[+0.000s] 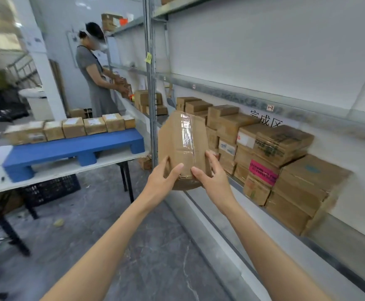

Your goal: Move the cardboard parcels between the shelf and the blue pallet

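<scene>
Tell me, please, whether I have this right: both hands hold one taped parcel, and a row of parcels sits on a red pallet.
Not quite: the pallet is blue, not red, as the head view shows; the rest is right.

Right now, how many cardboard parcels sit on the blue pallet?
6, in one row along the top of the blue pallet, from the blurred leftmost parcel to the small rightmost parcel. More could be hidden behind the row.
</scene>
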